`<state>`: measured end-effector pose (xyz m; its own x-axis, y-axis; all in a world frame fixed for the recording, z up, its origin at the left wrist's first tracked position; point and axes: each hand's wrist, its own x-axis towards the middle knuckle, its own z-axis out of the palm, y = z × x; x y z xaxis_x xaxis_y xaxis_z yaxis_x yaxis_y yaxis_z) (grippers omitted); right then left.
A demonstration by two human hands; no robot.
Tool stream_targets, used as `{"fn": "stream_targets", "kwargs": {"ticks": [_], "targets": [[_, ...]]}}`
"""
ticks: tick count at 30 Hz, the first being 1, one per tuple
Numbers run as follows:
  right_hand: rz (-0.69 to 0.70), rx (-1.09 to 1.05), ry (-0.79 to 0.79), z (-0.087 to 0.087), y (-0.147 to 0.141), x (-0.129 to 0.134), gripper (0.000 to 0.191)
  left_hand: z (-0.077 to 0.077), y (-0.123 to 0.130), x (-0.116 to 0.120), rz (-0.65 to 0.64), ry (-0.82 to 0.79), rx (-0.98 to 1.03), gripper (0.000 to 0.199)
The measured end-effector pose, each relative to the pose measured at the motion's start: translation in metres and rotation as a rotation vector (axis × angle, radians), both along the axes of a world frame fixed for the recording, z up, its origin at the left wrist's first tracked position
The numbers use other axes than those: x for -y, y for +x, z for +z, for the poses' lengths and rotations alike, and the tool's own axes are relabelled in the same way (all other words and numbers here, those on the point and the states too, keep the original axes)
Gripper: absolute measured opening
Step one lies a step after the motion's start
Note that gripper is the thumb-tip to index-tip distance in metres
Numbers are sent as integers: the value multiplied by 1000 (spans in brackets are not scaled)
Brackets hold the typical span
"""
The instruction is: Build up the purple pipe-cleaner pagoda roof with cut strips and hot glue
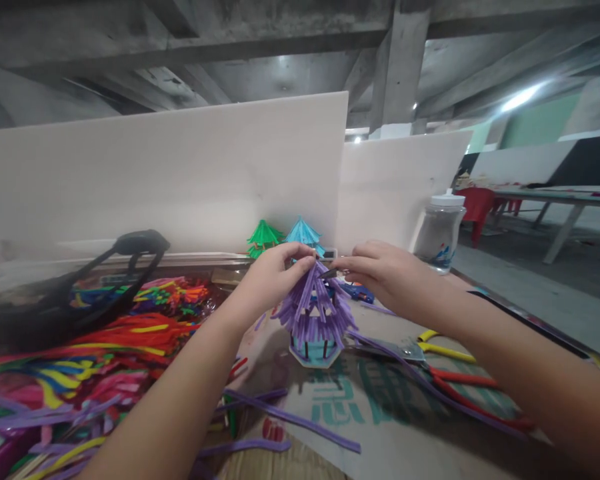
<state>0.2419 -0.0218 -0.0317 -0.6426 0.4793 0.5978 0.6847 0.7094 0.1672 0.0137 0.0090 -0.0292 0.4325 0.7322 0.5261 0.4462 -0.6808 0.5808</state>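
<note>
A small pavilion model [316, 313] with a two-tiered roof of purple pipe cleaners stands upright on a pale octagonal base with dark posts. My left hand [280, 267] is closed at the roof's peak, thumb and forefinger pinching the tops of the purple strips. To the right of the peak, my right hand [380, 267] is closed around a small dark pointed tool [329, 273], whose tip touches or nearly touches the roof. Its kind is too small to make out. Behind stand a green pipe-cleaner roof [264, 233] and a light blue one [303, 231].
Colourful pipe cleaners [125, 333] are heaped on the left, near a blurred black object [140, 243]. Scissors with red and yellow handles [447, 363] lie at right on printed cardboard [340, 427]. Loose purple strips [300, 423] lie in front. A clear bottle [439, 233] stands behind right.
</note>
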Motion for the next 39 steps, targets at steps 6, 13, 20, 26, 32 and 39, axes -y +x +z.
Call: {"fn": "stream_targets", "kwargs": {"ticks": [6,13,20,26,32,39], "targets": [[-41,64,23,-3,5,4,32,0,0,1,-7,7,4,21],[-48,106,52,-5,3,1,31,2,0,5,16,8,-10,23],[-50,112,49,-5,3,1,31,2,0,6,17,18,-18,23],[-38,126,86,-6,3,0,28,3,1,6,21,5,-8,23],[-26,67,34,-1,4,5,29,2,0,4,18,5,-18,24],[-33,20,33,-2,3,3,31,3,1,10,30,22,-24,23]]}}
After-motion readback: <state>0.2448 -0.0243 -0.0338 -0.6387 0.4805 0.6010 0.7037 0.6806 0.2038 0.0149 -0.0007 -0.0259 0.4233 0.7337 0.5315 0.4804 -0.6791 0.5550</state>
